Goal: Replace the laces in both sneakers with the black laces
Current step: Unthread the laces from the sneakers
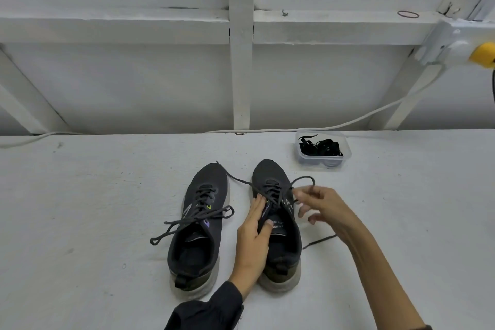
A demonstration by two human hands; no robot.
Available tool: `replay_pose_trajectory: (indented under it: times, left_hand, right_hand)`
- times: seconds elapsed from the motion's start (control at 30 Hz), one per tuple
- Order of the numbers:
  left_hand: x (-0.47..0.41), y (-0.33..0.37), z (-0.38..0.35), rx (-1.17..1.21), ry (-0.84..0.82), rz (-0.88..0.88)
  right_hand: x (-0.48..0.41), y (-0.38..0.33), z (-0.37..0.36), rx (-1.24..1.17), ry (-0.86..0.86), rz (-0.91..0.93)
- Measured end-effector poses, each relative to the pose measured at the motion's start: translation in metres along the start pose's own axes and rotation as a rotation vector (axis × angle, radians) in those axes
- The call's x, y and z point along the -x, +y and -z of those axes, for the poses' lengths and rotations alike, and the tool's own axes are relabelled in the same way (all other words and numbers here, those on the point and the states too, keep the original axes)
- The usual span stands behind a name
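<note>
Two dark sneakers with pale soles stand side by side on the white table, toes pointing away. The left sneaker has its dark lace tied in a bow. On the right sneaker the lace is untied, its ends trailing left and right. My left hand holds that shoe's left side, thumb on the tongue. My right hand pinches a loop of the loose lace just right of the eyelets. A clear plastic tub behind holds the black laces.
A white framed wall rises behind the table. A grey cable runs along the table's back edge to a box with a yellow part at the upper right. Bare table surface lies to the left and right of the shoes.
</note>
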State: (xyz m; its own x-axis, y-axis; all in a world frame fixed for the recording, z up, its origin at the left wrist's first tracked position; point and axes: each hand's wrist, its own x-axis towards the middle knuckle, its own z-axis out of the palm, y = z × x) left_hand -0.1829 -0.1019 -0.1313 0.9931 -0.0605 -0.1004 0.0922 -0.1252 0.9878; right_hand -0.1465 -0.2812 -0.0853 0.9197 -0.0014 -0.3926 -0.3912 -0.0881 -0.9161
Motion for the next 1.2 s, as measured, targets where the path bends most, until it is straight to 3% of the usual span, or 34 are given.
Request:
replay_pose_trajectory:
  times: [0.07, 0.23, 0.4, 0.47, 0.57, 0.63, 0.7, 0.83, 0.9, 0.97, 1.1, 1.2]
  left_hand:
    - [0.000, 0.000, 0.000, -0.005, 0.002, 0.003]
    - [0.000, 0.000, 0.000, -0.018, -0.001, -0.006]
    - [0.001, 0.000, 0.001, -0.008, -0.015, 0.007]
    - [0.001, -0.001, 0.001, -0.010, -0.010, 0.005]
    - [0.000, -0.001, 0.000, -0.026, 0.002, 0.000]
    - [0.000, -0.001, 0.000, -0.028, 0.002, 0.000]
    - [0.000, 0.000, 0.000, -0.030, -0.001, -0.001]
    - [0.001, -0.001, 0.000, -0.027, -0.013, 0.013]
    - [0.001, -0.002, 0.000, -0.020, -0.010, 0.017]
    - [0.000, -0.003, -0.001, -0.021, 0.005, 0.018]
    - [-0.001, -0.003, -0.001, -0.029, 0.022, 0.002]
    - [-0.001, -0.001, -0.001, -0.026, 0.014, 0.000]
  right_hand:
    - [0.003, 0.006, -0.007, 0.039, -0.051, -0.023]
    - [0.002, 0.007, -0.012, 0.024, 0.046, 0.072]
    - [-0.010, -0.002, 0.005, -0.193, 0.379, 0.145]
    - [-0.010, -0.004, 0.007, -0.149, 0.292, 0.087]
    - [-0.003, 0.000, -0.001, 0.067, -0.018, -0.012]
    - [0.001, 0.003, -0.006, 0.124, -0.101, 0.001]
    - [-0.001, 0.004, -0.007, 0.092, -0.043, 0.048]
    - [-0.014, -0.003, 0.006, -0.157, 0.322, 0.141]
    - [-0.017, -0.007, 0.014, -0.244, 0.422, 0.150]
    - [-0.014, -0.010, 0.015, -0.179, 0.353, 0.103]
    - [0.000, -0.005, -0.001, 0.123, -0.048, -0.023]
    - [0.002, 0.002, -0.006, 0.125, -0.072, 0.014]
